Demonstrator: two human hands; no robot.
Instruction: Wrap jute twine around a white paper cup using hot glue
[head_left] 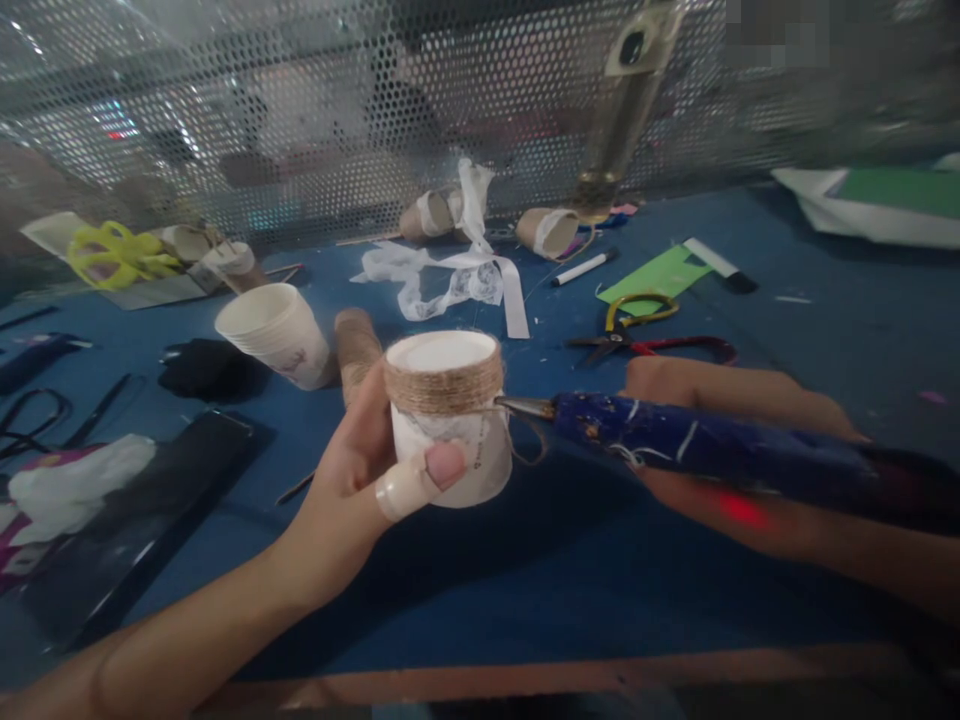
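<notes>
A white paper cup [450, 470] sits in the grip of my left hand [367, 470], whose thumb has a pale bandage round it. Brown twine [444, 388] is wound in several rows about one end of the cup, and a loose strand hangs by its right side. My right hand [720, 430] is wrapped round a dark blue hot glue gun [660, 430]. The metal nozzle points left and meets the lower edge of the twine, or nearly so. A red light glows at the lower part of that hand.
Stacked paper cups [274, 330] and a brown roll [355, 345] lie left of the held cup. White lace [450, 285], scissors [622, 335], a marker [583, 268] and green paper [656, 280] lie beyond. A perforated metal panel [337, 130] stands behind the blue table [570, 620].
</notes>
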